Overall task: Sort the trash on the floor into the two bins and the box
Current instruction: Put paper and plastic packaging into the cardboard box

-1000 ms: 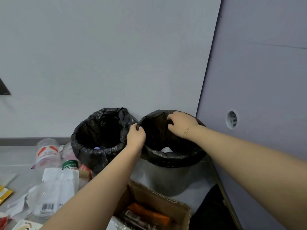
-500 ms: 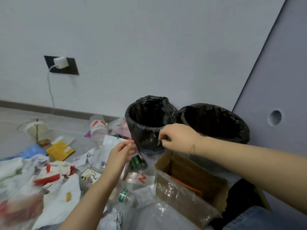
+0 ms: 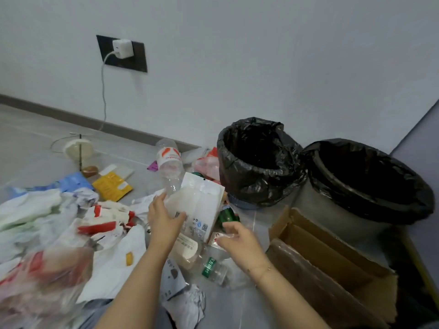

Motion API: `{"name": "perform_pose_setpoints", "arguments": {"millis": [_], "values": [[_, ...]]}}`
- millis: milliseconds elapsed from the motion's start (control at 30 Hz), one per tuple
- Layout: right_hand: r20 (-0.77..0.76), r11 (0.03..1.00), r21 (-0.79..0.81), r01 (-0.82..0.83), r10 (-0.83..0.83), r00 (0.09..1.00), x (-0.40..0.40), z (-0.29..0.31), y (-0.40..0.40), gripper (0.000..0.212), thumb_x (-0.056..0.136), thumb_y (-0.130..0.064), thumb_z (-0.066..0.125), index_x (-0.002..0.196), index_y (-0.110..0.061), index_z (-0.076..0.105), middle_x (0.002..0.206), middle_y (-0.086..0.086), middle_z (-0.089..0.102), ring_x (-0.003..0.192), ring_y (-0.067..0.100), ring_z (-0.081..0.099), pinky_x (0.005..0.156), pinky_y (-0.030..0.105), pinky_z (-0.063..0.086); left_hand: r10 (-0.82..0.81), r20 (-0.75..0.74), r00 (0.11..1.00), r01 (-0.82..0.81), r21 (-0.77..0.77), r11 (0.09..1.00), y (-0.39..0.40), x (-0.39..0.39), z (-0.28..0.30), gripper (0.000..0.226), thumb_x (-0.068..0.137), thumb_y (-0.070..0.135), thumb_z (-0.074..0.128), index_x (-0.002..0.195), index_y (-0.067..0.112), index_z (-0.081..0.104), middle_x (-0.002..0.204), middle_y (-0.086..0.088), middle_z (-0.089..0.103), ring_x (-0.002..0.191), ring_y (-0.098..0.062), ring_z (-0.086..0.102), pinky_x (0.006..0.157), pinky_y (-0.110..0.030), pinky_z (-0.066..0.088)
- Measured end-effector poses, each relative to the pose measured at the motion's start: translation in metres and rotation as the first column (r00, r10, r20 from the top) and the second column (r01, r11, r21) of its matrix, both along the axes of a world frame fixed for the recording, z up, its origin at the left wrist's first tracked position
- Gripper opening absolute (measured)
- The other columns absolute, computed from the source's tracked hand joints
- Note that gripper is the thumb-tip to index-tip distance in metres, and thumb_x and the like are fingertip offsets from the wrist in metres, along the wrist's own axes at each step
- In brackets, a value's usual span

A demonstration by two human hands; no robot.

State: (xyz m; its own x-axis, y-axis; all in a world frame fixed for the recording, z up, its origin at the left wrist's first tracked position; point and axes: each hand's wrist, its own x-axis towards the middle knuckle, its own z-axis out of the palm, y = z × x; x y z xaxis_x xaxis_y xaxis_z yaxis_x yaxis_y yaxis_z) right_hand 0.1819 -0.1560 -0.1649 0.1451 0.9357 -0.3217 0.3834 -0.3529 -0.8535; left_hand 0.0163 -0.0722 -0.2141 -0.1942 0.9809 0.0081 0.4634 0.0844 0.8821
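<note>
Two bins lined with black bags stand by the wall, the left bin and the right bin. A brown cardboard box sits in front of them. Mixed trash covers the floor to the left. My left hand grips a white flat pouch at its left edge, lifted above the pile. My right hand hovers low just right of it, fingers loosely curled over clear plastic film; whether it holds the film I cannot tell. A green can lies behind that hand.
A clear bottle with an orange label stands behind the pouch. A small bottle with a green label lies near my right wrist. A yellow packet, white bags and wrappers lie left. A charger cable hangs from the wall socket.
Both hands left the bin rims and dropped to the trash pile. My left hand took hold of the white pouch. The view turned left and down.
</note>
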Motion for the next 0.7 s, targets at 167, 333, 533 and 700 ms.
{"name": "perform_pose_setpoints", "arguments": {"millis": [167,333,533,700], "values": [[-0.147,0.995,-0.018,0.098,-0.1,0.984,-0.005,-0.044,-0.004,0.03,0.088,-0.013,0.062,0.113,-0.026,0.051,0.11,-0.011,0.056,0.095,-0.005,0.052,0.071,0.007,0.042,-0.053,-0.003,0.999,0.053,-0.034,0.998,0.01,0.001,-0.01,0.058,0.085,0.014,0.067,0.138,0.018,0.043,0.117,0.007,0.053,0.108,-0.014,0.052,0.097,-0.037,0.043],[-0.209,0.979,-0.045,0.2,-0.206,0.956,-0.002,-0.066,-0.006,0.064,0.084,-0.022,0.07,0.138,-0.021,0.036,0.133,-0.003,0.047,0.117,0.011,0.048,0.094,0.025,0.043,-0.096,-0.078,0.992,0.093,-0.042,0.995,0.008,0.002,-0.012,0.013,0.093,0.021,0.057,0.099,0.021,0.068,0.102,-0.006,0.067,0.096,-0.027,0.061,0.088,-0.044,0.047],[-0.362,0.965,-0.026,0.262,-0.253,0.897,0.017,-0.063,-0.006,0.095,0.079,-0.024,0.075,0.15,-0.018,0.013,0.146,0.0,0.036,0.132,0.018,0.04,0.104,0.035,0.038,-0.163,0.224,0.961,0.161,0.027,0.987,-0.018,0.007,0.014,0.016,0.094,0.019,0.057,0.082,0.01,0.062,0.089,-0.016,0.062,0.078,-0.023,0.057,0.072,-0.036,0.045],[-0.532,0.973,-0.013,0.231,-0.202,0.822,0.017,-0.046,-0.004,0.053,0.083,-0.017,0.07,0.131,-0.011,0.048,0.119,0.006,0.065,0.104,0.018,0.064,0.082,0.029,0.056,-0.19,0.405,0.894,0.168,0.088,0.982,-0.052,0.015,0.039,0.012,0.095,0.018,0.057,0.092,0.016,0.069,0.081,-0.001,0.067,0.073,-0.011,0.061,0.065,-0.025,0.051]]}}
